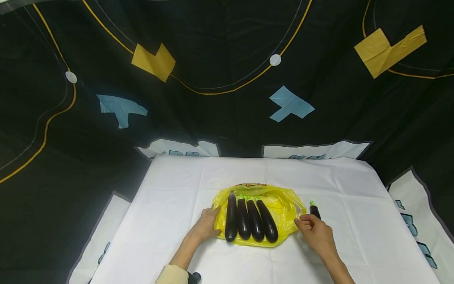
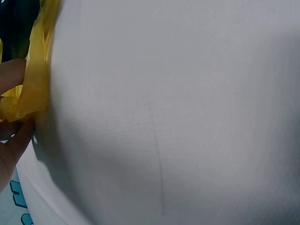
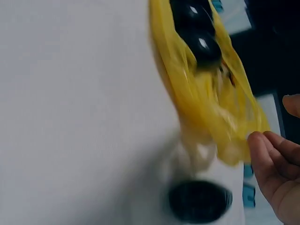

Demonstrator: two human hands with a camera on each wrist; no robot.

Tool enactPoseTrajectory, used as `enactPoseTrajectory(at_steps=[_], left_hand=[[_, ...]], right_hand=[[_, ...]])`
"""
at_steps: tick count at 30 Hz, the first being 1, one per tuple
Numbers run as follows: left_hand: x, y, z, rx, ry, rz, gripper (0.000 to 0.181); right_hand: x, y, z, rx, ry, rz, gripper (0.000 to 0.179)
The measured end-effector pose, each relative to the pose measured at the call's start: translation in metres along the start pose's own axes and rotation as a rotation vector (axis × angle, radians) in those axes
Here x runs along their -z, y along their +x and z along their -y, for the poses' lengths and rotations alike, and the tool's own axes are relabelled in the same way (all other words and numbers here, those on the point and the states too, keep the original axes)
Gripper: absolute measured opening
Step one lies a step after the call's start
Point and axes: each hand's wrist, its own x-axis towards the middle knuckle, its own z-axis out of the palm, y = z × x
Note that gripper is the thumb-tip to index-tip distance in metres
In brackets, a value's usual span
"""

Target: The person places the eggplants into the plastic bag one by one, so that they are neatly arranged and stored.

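Observation:
Several dark purple eggplants [image 1: 254, 220] lie side by side on an opened yellow plastic bag [image 1: 283, 197], most with green stem ends pointing away from me. At the bag's left edge my left hand [image 1: 205, 225] grips the plastic; in the left wrist view the bag's edge [image 2: 37, 89] runs between thumb and fingers. My right hand [image 1: 318, 233] is at the right edge, where its fingertips [image 3: 257, 140] touch the bag and the thumb stands apart. Another eggplant [image 1: 314, 210] lies on the cloth just beyond this hand, partly hidden by it.
A white cloth [image 1: 170, 177] covers the table under the bag. Behind it hangs a dark patterned cloth [image 1: 220, 118] with yellow lines and blue shapes. A small dark object [image 1: 194, 277] shows beside the left sleeve at the bottom edge.

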Motion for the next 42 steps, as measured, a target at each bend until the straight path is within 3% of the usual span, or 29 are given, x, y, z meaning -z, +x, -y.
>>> enactPoseTrajectory(at_steps=[5, 8, 15, 18, 29, 42], left_hand=[[0.001, 0.0, 0.0, -0.003, -0.006, 0.001, 0.082], [0.001, -0.001, 0.0, -0.004, -0.008, 0.0, 0.082], [0.002, 0.0, 0.0, 0.007, -0.012, 0.006, 0.082], [0.002, 0.0, -0.001, 0.01, -0.015, 0.008, 0.082], [0.002, -0.001, -0.001, 0.015, -0.008, 0.002, 0.082], [0.0, -0.001, 0.0, -0.005, 0.011, -0.003, 0.082]], right_hand=[[0.022, 0.001, -0.021, -0.061, -0.055, -0.127, 0.043], [0.028, 0.003, -0.036, -0.104, -0.079, -0.156, 0.05], [0.023, 0.007, -0.059, -0.169, -0.159, -0.035, 0.077], [0.018, 0.009, -0.062, -0.177, -0.156, 0.013, 0.081], [0.009, 0.012, -0.062, -0.185, -0.14, 0.028, 0.082], [0.006, 0.015, -0.061, -0.187, -0.119, 0.047, 0.07]])
